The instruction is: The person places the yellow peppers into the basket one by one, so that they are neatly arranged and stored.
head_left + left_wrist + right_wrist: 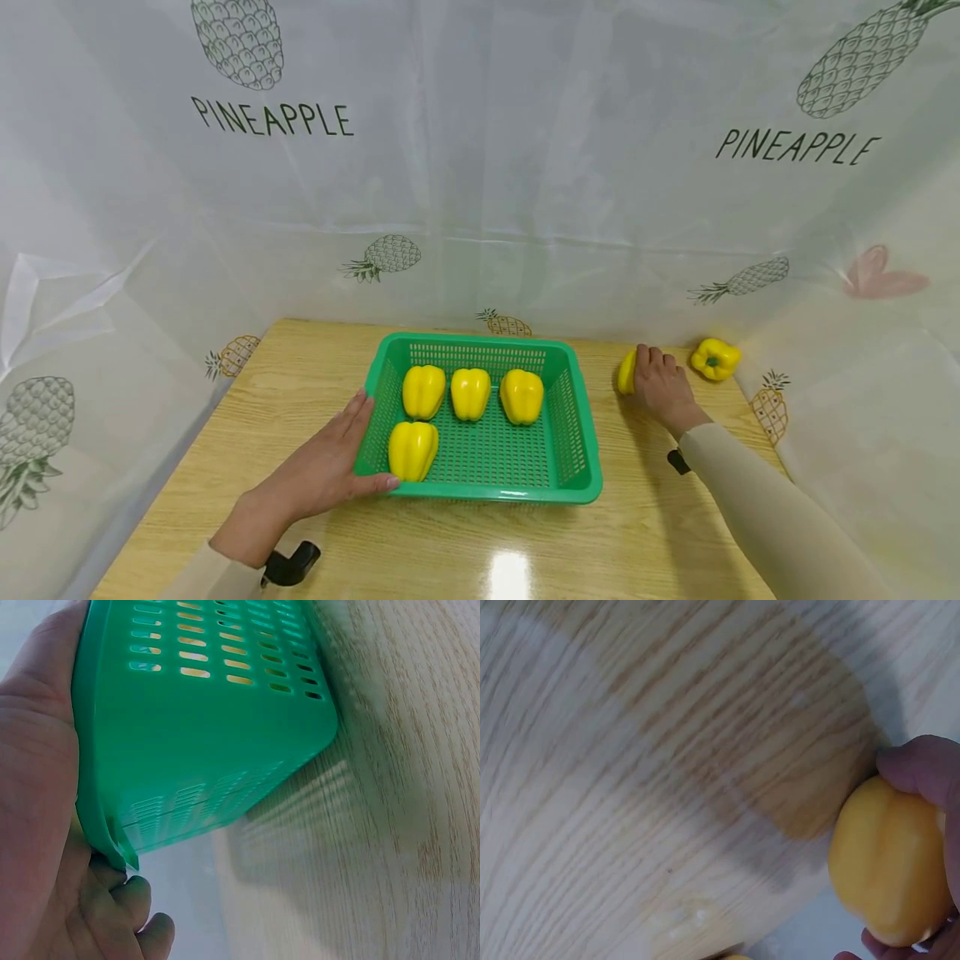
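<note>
Left hand [318, 467] on perforated basket [495, 494]

A green plastic basket [480, 492] with slotted walls stands upright on the tabletop [420, 558]; the left hand [318, 467] holds its near left corner. Inside, three glossy yellow bell peppers [470, 394] form a row toward the far wall, and a fourth pepper [412, 450] lies at the near left corner. Right of the basket, apart from it, the right hand [663, 387] grips a smooth yellow pepper [889, 855]. Farther right, another pepper [716, 358] lies tipped, green stem facing the near side.
</note>
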The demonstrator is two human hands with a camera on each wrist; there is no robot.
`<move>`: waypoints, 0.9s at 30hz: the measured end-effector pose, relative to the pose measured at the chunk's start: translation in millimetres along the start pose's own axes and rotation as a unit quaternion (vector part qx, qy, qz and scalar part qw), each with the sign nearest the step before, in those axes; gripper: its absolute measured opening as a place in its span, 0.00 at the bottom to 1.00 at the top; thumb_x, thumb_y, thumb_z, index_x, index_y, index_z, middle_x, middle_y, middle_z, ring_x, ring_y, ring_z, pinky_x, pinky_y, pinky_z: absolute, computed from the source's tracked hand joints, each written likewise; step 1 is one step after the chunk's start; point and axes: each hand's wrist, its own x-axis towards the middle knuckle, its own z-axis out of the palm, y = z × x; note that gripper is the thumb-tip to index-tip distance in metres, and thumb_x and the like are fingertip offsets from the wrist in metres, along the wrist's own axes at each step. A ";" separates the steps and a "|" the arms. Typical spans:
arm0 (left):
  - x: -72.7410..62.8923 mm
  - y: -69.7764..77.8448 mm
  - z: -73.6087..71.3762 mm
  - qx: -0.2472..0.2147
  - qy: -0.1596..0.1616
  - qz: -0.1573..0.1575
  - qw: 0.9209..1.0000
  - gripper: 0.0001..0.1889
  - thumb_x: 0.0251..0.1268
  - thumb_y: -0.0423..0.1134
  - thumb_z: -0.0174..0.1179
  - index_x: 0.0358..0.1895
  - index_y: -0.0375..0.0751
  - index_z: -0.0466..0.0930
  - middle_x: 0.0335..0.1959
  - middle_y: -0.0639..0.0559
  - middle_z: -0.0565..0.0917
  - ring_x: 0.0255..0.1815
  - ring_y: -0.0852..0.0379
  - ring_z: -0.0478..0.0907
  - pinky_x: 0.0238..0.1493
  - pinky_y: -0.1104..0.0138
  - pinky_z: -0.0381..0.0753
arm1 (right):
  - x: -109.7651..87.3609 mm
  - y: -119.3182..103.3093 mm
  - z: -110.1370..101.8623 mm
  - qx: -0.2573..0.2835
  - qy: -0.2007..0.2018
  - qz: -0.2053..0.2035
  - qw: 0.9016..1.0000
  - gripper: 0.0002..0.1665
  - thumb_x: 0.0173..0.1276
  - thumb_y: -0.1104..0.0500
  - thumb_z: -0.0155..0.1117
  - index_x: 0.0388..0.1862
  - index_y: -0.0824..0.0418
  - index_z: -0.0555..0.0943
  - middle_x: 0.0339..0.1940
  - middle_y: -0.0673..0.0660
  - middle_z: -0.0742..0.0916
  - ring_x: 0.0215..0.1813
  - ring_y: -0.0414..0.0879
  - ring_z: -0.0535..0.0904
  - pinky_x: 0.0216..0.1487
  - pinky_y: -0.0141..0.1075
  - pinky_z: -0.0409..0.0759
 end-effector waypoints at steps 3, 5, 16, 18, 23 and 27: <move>0.1 0.4 -0.4 -0.002 -0.002 -0.001 1.000 0.67 0.62 0.81 0.56 0.85 0.28 0.46 0.87 0.32 0.45 0.84 0.29 0.54 0.76 0.37 0.67 | -1.6 2.9 -0.8 -0.024 -0.003 -0.011 1.000 0.44 0.68 0.55 0.76 0.69 0.75 0.60 0.62 0.77 0.76 0.61 0.76 0.73 0.54 0.68 0.78; 0.1 0.8 -0.8 -0.003 -0.004 -0.002 1.000 0.67 0.62 0.81 0.56 0.85 0.28 0.46 0.87 0.32 0.45 0.84 0.29 0.53 0.76 0.37 0.67 | -2.3 4.5 -2.1 -0.047 0.001 -0.020 0.999 0.45 0.67 0.54 0.76 0.70 0.73 0.61 0.64 0.75 0.75 0.63 0.74 0.72 0.55 0.67 0.77; -0.5 1.9 -2.9 0.009 0.000 0.002 1.000 0.66 0.62 0.80 0.56 0.84 0.26 0.47 0.86 0.30 0.46 0.84 0.28 0.54 0.76 0.36 0.67 | -4.9 12.1 -9.7 -0.084 0.045 -0.033 0.995 0.58 0.59 0.44 0.83 0.69 0.76 0.60 0.61 0.76 0.74 0.62 0.72 0.72 0.57 0.66 0.76; -0.7 2.2 -3.3 0.010 0.000 0.003 1.000 0.67 0.62 0.81 0.56 0.84 0.26 0.47 0.86 0.30 0.46 0.84 0.28 0.54 0.76 0.36 0.67 | -6.2 12.6 -11.2 -0.084 0.049 -0.033 0.995 0.59 0.58 0.43 0.84 0.68 0.76 0.60 0.59 0.76 0.75 0.62 0.72 0.73 0.57 0.66 0.76; -0.5 2.7 -4.1 0.016 0.001 0.005 1.000 0.66 0.62 0.81 0.56 0.84 0.26 0.47 0.86 0.30 0.46 0.83 0.27 0.55 0.76 0.37 0.67 | -8.7 13.2 -15.1 -0.079 0.077 -0.041 0.993 0.55 0.56 0.41 0.84 0.61 0.74 0.63 0.52 0.73 0.76 0.56 0.69 0.74 0.52 0.62 0.76; -0.3 2.7 -3.7 0.023 0.004 0.007 1.000 0.66 0.62 0.81 0.56 0.84 0.25 0.48 0.86 0.29 0.47 0.83 0.28 0.55 0.76 0.37 0.67 | -9.4 12.0 -19.7 -0.092 0.095 -0.046 0.990 0.53 0.55 0.39 0.83 0.58 0.73 0.63 0.49 0.70 0.76 0.51 0.67 0.74 0.49 0.59 0.75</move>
